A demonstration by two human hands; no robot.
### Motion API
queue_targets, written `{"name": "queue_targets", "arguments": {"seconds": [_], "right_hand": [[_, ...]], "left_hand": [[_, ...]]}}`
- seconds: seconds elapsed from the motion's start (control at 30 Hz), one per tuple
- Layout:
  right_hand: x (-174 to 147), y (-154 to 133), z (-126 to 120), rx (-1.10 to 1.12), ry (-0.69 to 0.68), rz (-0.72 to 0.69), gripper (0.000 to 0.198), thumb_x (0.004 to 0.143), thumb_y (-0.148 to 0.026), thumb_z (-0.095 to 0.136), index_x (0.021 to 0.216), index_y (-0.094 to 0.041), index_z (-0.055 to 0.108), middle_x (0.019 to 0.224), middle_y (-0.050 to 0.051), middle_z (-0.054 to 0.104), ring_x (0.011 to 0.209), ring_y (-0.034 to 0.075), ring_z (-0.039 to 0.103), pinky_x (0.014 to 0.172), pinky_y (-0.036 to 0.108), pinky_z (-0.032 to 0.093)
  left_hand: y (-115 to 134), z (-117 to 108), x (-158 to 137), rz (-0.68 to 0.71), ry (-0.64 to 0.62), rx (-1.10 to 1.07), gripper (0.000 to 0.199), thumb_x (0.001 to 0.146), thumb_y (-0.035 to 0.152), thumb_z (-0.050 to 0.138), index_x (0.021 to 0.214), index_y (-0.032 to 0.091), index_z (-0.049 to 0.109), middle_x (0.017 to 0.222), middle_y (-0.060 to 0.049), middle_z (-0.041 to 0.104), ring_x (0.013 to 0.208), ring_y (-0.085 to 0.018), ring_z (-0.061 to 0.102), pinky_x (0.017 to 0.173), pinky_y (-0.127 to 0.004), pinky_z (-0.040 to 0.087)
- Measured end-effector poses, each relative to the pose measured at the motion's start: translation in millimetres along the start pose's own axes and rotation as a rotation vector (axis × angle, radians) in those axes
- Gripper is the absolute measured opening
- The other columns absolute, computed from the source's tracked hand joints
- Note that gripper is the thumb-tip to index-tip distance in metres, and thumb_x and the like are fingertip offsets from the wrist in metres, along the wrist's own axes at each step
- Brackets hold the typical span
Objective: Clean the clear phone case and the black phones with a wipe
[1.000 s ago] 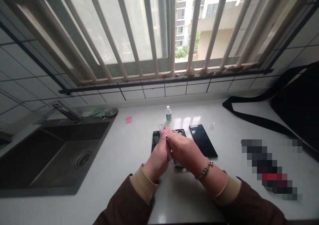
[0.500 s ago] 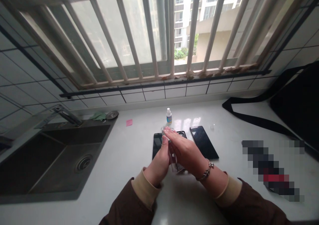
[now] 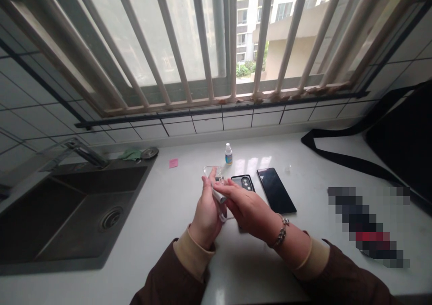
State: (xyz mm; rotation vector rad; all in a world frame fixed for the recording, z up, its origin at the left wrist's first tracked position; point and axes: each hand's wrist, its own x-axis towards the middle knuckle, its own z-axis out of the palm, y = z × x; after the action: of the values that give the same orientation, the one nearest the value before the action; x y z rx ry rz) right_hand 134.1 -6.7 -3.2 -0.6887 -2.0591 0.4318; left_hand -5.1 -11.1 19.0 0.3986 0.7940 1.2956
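Observation:
My left hand (image 3: 204, 213) holds a phone (image 3: 219, 199) upright on its edge above the white counter (image 3: 168, 206), and a clear case (image 3: 212, 170) sticks out above my fingers. The fingertips of my right hand (image 3: 248, 206) pinch the upper edge of the phone and clear case from the right. Just behind my hands a black phone case (image 3: 244, 181) with a camera cut-out lies flat on the counter. To its right lies a black phone (image 3: 276, 190), screen up. A small white dropper bottle (image 3: 228, 154) stands behind them.
A dark sink (image 3: 67, 206) with a faucet (image 3: 84, 151) fills the left. A pink note (image 3: 173, 163), a green cloth (image 3: 131, 154) and a metal plug (image 3: 150, 152) lie near it. A black bag (image 3: 401, 138) with a strap sits at the right. Behind is a barred window (image 3: 216, 48).
My hands moved left and lifted the phone with the clear case off the counter. The black case behind them is now uncovered.

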Motion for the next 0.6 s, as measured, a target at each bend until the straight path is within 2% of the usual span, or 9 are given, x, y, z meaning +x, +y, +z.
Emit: {"name": "queue_targets", "arguments": {"seconds": [0.07,0.13,0.27,0.4,0.5,0.6], "right_hand": [[-0.9,-2.7,2.5,0.036,-0.042,0.000,0.051,0.105,-0.009,0.049,0.154,-0.024,0.053,0.146,0.011,0.069,0.142,0.023,0.061,0.127,0.048,0.043],[-1.2,-5.4,4.3,0.090,-0.094,0.002,0.050,0.106,-0.009,0.048,0.152,-0.025,0.056,0.149,0.009,0.067,0.145,0.022,0.058,0.129,0.046,0.042],[-0.5,-8.4,5.6,0.183,-0.161,-0.034,0.050,0.106,-0.009,0.049,0.152,-0.026,0.056,0.154,0.007,0.062,0.148,0.018,0.054,0.132,0.045,0.036],[-0.1,-8.9,1.4,0.287,-0.179,-0.032,0.047,0.105,-0.010,0.050,0.149,-0.025,0.060,0.150,0.006,0.066,0.144,0.020,0.058,0.132,0.047,0.036],[0.1,-10.1,-7.8,0.352,-0.200,0.080,0.040,0.107,-0.018,0.051,0.142,-0.028,0.067,0.137,0.003,0.075,0.132,0.021,0.069,0.125,0.048,0.044],[2.7,-9.0,-17.9,0.460,-0.232,0.315,0.028,0.107,-0.031,0.055,0.123,-0.028,0.078,0.115,0.003,0.083,0.111,0.022,0.078,0.107,0.041,0.060]], "left_hand": [[5.6,2.5,0.4,0.055,0.049,-0.012,0.061,0.106,0.063,0.043,0.155,0.029,0.051,0.111,-0.010,0.073,0.098,-0.023,0.075,0.088,-0.035,0.063],[9.6,3.0,1.9,0.116,0.083,-0.053,0.059,0.106,0.064,0.041,0.150,0.027,0.054,0.100,-0.007,0.071,0.087,-0.022,0.073,0.082,-0.035,0.063],[13.3,0.2,5.9,0.184,0.136,-0.144,0.058,0.106,0.065,0.039,0.130,0.019,0.064,0.098,-0.010,0.070,0.089,-0.021,0.073,0.089,-0.036,0.063],[15.5,-2.1,6.9,0.231,0.121,-0.177,0.049,0.107,0.061,0.040,0.121,0.021,0.064,0.090,-0.007,0.068,0.087,-0.021,0.073,0.099,-0.044,0.060],[18.1,-2.3,7.2,0.240,0.117,-0.148,0.044,0.108,0.059,0.041,0.125,0.024,0.061,0.092,-0.006,0.066,0.089,-0.021,0.072,0.101,-0.046,0.059],[21.0,-2.5,8.8,0.160,0.148,-0.121,0.044,0.107,0.058,0.043,0.134,0.026,0.055,0.098,-0.007,0.066,0.091,-0.022,0.072,0.098,-0.047,0.061]]}}
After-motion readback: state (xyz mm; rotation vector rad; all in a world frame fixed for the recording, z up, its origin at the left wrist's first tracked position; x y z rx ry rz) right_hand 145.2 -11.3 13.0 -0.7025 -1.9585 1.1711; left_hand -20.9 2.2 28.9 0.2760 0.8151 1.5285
